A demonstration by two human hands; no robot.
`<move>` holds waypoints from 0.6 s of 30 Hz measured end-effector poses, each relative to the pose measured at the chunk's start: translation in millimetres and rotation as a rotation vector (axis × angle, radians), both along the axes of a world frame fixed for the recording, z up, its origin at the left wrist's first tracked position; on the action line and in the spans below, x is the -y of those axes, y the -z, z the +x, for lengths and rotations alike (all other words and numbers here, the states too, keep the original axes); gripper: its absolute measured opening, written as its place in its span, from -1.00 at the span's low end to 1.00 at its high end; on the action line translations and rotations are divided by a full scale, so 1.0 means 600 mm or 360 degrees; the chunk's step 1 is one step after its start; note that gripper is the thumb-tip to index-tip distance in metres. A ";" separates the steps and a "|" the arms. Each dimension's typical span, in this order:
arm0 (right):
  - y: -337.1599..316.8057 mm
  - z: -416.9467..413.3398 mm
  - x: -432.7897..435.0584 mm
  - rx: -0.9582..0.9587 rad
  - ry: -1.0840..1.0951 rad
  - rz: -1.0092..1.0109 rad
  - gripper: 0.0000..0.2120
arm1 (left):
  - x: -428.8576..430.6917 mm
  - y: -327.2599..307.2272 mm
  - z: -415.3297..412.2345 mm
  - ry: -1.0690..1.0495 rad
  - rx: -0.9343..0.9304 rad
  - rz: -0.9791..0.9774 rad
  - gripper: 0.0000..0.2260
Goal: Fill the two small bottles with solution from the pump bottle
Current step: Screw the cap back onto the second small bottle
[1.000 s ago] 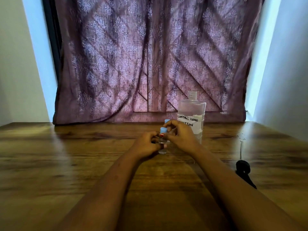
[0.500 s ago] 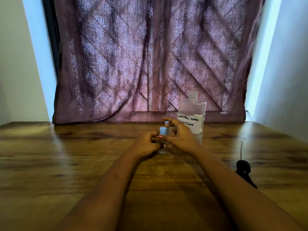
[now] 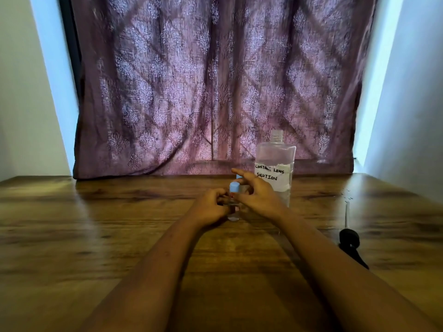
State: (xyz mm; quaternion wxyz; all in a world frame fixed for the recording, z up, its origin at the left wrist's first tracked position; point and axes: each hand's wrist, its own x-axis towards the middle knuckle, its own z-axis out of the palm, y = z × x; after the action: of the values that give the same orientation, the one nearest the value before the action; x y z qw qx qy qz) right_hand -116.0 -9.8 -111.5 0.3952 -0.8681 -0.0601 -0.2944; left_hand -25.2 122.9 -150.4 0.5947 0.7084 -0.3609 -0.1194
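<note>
The clear pump bottle [image 3: 275,161], labelled CONTACT LENS SOLUTION, stands with an open neck at the rear of the wooden table [image 3: 96,236]. Just in front of it, the left hand [image 3: 211,208] grips a small blue-capped bottle [image 3: 233,188]. The right hand [image 3: 260,196] is beside it, fingers loosely spread. The tabletop extends broadly to the left. A black pump head [image 3: 349,238] lies well to the right.

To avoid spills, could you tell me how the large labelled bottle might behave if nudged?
The large labelled bottle looks mostly full, so probably heavy and fairly stable. Its neck is uncapped, so a tip would likely spill. Its smooth clear wall may feel slippery.
</note>
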 end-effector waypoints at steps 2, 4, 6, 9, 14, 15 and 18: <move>0.002 0.002 -0.001 0.0019 0.0020 -0.0042 -0.47 | 0.000 0.001 0.002 0.0007 0.0018 -0.0012 -0.70; 0.004 0.004 0.000 0.0046 0.0053 -0.0024 -0.48 | 0.001 0.001 0.001 -0.0020 0.0037 -0.0006 -0.73; 0.005 0.006 0.000 0.0048 0.0103 -0.0012 -0.48 | 0.000 -0.001 -0.001 -0.0044 0.0053 0.0017 -0.76; 0.003 0.007 0.000 0.0093 0.0123 -0.0013 -0.53 | -0.003 -0.004 -0.005 -0.0011 0.0060 0.0034 -0.77; -0.004 -0.002 0.000 0.0030 0.0033 0.0009 -0.47 | -0.004 -0.004 -0.008 -0.0022 0.0053 -0.0022 -0.80; -0.004 -0.003 -0.001 0.0007 0.0018 0.0000 -0.46 | -0.002 -0.003 -0.007 -0.0024 0.0053 -0.0032 -0.79; -0.006 -0.005 -0.008 0.0006 0.0043 -0.0040 -0.50 | -0.002 0.000 -0.004 0.0007 0.0045 -0.0050 -0.76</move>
State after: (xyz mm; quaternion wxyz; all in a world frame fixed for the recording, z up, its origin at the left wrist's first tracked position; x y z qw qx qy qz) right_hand -118.8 -5.1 -108.2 0.3801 -0.8732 -0.0528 -0.3005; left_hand -27.7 123.8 -150.5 0.6003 0.6999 -0.3725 -0.1050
